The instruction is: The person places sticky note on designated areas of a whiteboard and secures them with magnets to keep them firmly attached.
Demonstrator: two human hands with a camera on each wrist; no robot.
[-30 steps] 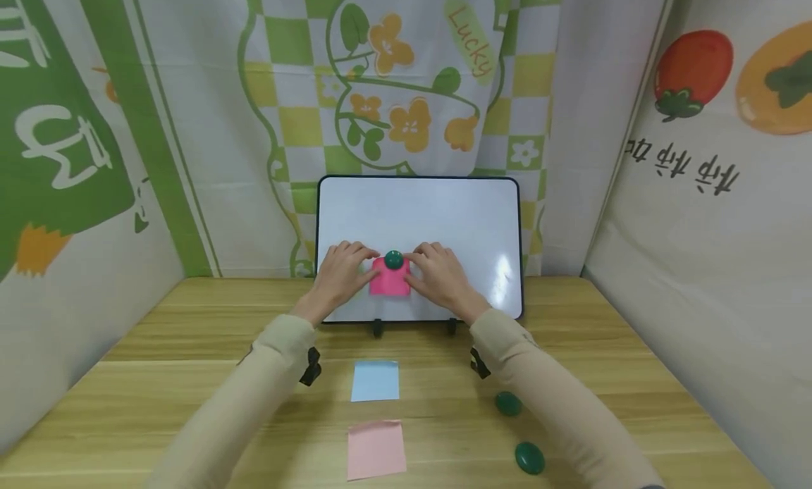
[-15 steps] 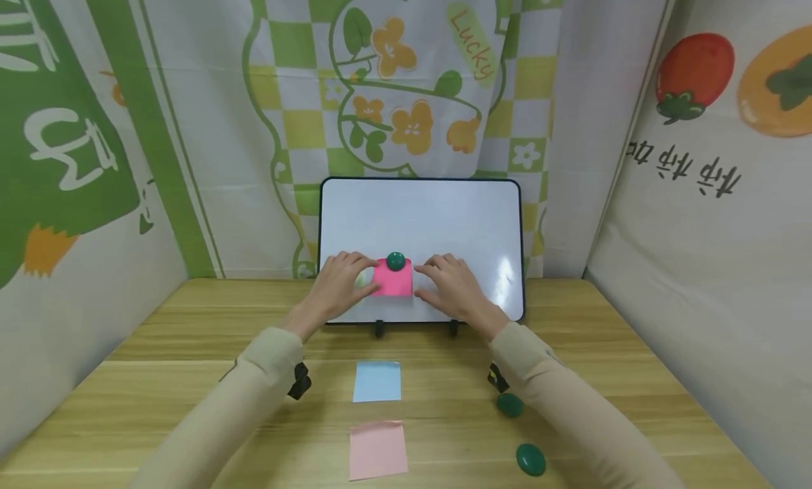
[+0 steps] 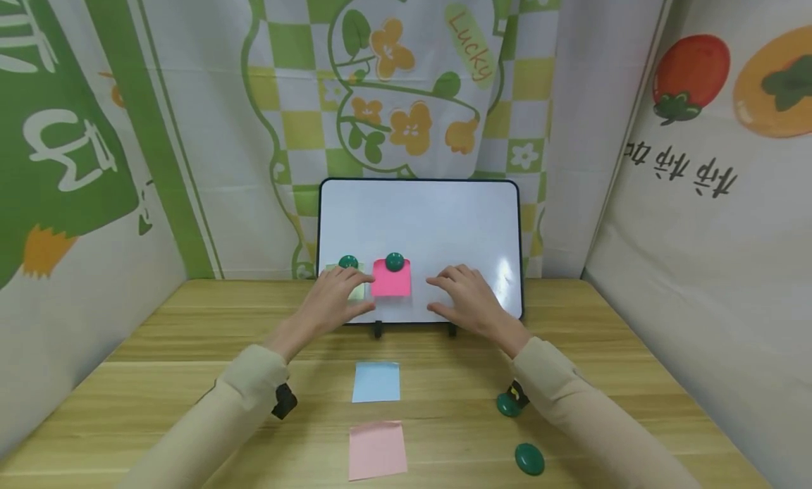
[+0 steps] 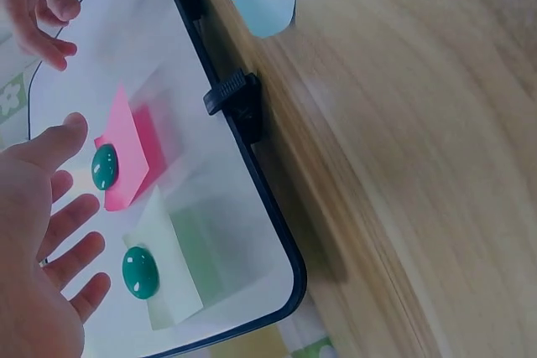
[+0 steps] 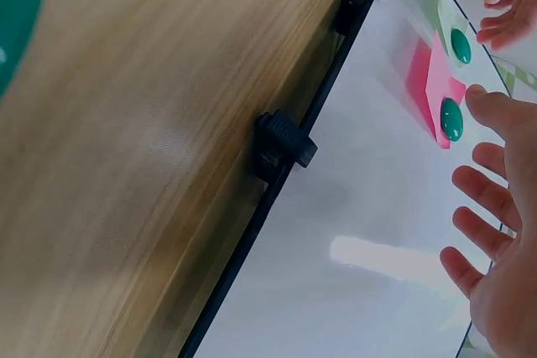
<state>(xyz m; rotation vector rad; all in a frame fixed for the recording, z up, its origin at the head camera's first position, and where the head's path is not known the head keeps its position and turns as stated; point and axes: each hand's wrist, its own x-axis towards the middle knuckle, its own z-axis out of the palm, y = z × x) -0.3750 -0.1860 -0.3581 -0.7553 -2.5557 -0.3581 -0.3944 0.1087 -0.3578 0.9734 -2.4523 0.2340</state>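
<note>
Near the whiteboard's lower edge, your left hand and right hand, empty fingers parted, flank a square pink paper

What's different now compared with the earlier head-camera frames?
The left hand drew back leftward and the right hand rightward, both leaving the edges of the bright pink note. More of the pale green note and the magnet on it now shows past the left hand. The bright pink note, blue note and light pink note stayed put.
</note>
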